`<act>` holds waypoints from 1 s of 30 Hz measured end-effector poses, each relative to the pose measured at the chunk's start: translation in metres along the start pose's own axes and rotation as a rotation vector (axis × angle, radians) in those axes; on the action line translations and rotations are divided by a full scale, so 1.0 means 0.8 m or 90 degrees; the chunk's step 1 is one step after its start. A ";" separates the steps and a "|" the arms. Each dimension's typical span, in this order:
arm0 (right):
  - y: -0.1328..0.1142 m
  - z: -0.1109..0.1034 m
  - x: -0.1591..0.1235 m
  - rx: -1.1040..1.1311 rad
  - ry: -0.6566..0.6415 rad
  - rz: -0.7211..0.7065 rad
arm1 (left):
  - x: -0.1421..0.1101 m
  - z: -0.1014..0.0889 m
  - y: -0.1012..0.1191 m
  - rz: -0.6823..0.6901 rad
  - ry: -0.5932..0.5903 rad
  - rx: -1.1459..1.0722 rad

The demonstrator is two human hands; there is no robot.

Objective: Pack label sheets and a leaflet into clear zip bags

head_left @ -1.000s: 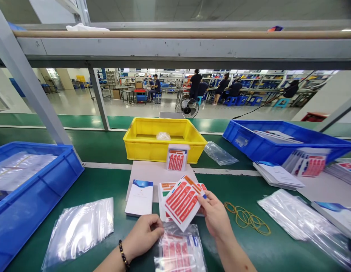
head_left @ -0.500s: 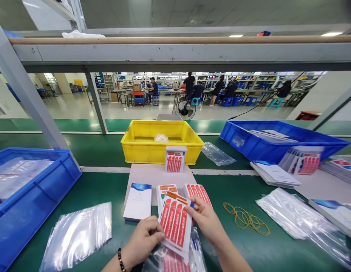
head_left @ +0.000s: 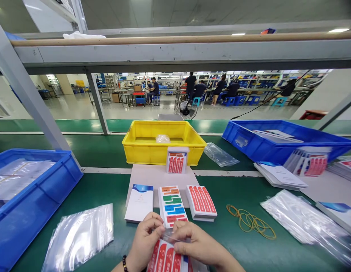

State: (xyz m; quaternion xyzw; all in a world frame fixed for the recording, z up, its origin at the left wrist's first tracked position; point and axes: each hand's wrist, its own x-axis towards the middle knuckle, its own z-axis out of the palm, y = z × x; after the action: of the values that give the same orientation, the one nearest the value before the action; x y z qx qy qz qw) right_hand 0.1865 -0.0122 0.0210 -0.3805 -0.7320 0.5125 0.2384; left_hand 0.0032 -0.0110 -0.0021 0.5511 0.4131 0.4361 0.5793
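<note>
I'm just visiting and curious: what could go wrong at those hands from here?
The clear plastic between the left hand and right hand looks thin and might crease or tear. The red-label sheet just below could bend a corner. The multicoloured sheet close beyond might get nudged askew.

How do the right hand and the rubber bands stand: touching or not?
Apart. The head view shows bare green table between the right hand and the rubber bands.

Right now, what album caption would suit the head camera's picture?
Left hand and right hand pinching a clear bag with red-printed sheets, yellow bin beyond.
</note>
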 end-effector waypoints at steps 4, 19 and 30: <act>0.002 0.000 0.000 -0.004 0.014 0.005 | 0.001 0.001 -0.002 -0.018 0.003 -0.029; 0.017 0.003 0.008 0.131 0.208 0.109 | 0.005 0.002 0.000 -0.134 0.026 -0.042; 0.003 0.017 0.010 -0.015 0.185 0.066 | 0.002 0.007 0.000 -0.136 -0.002 -0.048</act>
State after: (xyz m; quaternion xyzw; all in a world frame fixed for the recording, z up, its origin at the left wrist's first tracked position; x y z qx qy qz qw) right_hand 0.1723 -0.0135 0.0136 -0.4910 -0.6749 0.4548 0.3107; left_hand 0.0093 -0.0109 -0.0021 0.4827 0.4518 0.3862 0.6432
